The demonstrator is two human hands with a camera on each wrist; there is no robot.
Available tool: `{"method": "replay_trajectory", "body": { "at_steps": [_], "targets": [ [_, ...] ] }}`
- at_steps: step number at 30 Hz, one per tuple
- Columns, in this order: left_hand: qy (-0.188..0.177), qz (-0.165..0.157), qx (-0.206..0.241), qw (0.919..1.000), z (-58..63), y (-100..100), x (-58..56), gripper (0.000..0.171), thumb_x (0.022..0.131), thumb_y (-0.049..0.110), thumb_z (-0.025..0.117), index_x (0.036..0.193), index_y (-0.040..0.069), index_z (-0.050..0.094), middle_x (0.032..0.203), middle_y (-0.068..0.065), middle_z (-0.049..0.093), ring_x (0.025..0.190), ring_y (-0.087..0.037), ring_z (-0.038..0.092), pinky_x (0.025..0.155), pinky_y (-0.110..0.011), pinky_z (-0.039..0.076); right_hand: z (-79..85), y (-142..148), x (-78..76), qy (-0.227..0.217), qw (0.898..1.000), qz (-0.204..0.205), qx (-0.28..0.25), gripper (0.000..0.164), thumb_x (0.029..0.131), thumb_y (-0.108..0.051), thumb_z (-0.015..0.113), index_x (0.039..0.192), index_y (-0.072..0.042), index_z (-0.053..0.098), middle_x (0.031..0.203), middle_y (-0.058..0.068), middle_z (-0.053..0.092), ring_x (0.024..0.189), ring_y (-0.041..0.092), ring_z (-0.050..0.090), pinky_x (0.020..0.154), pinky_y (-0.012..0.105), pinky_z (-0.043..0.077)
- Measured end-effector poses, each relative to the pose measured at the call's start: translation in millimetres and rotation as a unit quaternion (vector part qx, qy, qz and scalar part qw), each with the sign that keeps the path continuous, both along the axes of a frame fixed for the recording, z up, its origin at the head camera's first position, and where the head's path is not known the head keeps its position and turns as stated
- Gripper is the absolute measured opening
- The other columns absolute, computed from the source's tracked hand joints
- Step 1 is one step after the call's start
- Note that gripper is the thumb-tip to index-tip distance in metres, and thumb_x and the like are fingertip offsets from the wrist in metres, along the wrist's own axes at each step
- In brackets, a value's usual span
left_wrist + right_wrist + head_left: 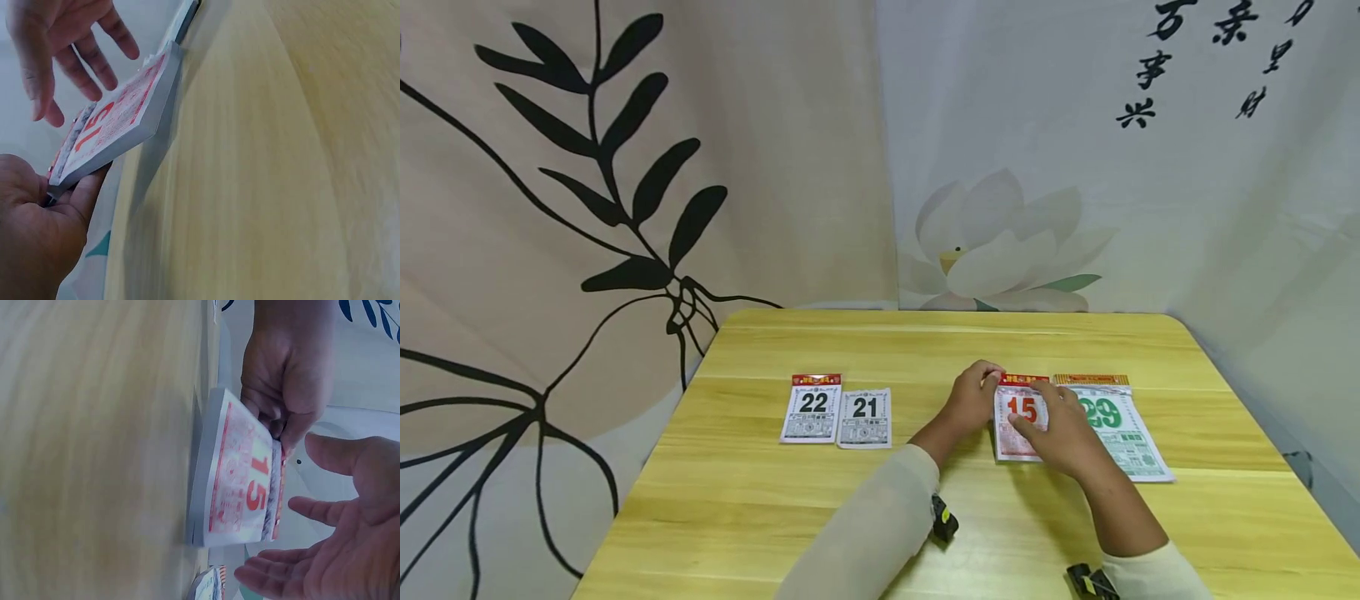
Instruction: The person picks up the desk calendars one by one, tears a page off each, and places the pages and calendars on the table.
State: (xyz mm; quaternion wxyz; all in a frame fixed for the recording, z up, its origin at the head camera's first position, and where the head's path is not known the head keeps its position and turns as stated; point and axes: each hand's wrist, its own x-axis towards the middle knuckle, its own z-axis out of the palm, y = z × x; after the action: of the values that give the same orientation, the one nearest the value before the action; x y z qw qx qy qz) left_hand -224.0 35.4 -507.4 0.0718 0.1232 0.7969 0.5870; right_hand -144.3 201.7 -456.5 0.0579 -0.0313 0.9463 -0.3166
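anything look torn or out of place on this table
The 21 page lacks the red header seen on the 22 calendar beside it. The 15 calendar has a ragged band near its top, perhaps where pages were torn off. Nothing looks spilled.

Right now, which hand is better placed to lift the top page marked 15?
Probably the right hand: it looks free, fingers spread above the calendar, while the left hand holds the calendar's top corner.

Indoors: printed hangings (797, 125), wooden table (722, 517)
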Motion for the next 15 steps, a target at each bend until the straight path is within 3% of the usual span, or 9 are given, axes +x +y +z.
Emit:
{"method": "replay_trajectory", "body": {
  "at_steps": [4,8,12,15],
  "targets": [
    [-0.022,0.007,0.043,0.9988,1.4,-6,-1.5,0.028,0.120,0.024,0.045,0.130,0.008,0.067,0.133,-0.013,0.070,0.097,-0.014,0.071,0.085,-0.033,0.064,-2.1,1,-2.4,0.019,1.000,0.011,-0.022,0.064,0.106,-0.026,0.072,0.154,0.004,0.043,0.154,0.043,0.047,0.143,0.062,0.047,0.111,0.077,0.045],
    [-0.034,0.023,0.073,0.9965,6.2,-14,-3.1,0.030,0.120,0.024,0.046,0.131,0.007,0.067,0.128,-0.013,0.069,0.083,-0.014,0.068,0.072,-0.032,0.062,-4.0,3,-3.9,0.009,0.998,0.018,-0.057,0.051,0.107,-0.023,0.070,0.145,0.000,0.046,0.148,0.040,0.056,0.136,0.061,0.057,0.102,0.068,0.054],
    [-0.046,0.042,0.091,0.9939,11.0,-23,-4.6,0.030,0.120,0.026,0.046,0.133,0.008,0.067,0.122,-0.013,0.066,0.079,-0.016,0.066,0.069,-0.040,0.064,-6.1,5,-5.2,-0.024,0.992,0.006,-0.123,0.039,0.111,-0.020,0.065,0.141,-0.005,0.045,0.157,0.036,0.050,0.137,0.059,0.059,0.091,0.053,0.061],
    [-0.053,0.056,0.101,0.9918,15.3,-29,-5.5,0.031,0.120,0.029,0.047,0.135,0.009,0.066,0.122,-0.013,0.066,0.085,-0.017,0.067,0.075,-0.048,0.066,-5.5,5,-5.6,-0.031,0.985,0.002,-0.169,0.033,0.112,-0.016,0.061,0.139,-0.004,0.046,0.156,0.035,0.048,0.134,0.054,0.062,0.086,0.045,0.061]
  ]
}}
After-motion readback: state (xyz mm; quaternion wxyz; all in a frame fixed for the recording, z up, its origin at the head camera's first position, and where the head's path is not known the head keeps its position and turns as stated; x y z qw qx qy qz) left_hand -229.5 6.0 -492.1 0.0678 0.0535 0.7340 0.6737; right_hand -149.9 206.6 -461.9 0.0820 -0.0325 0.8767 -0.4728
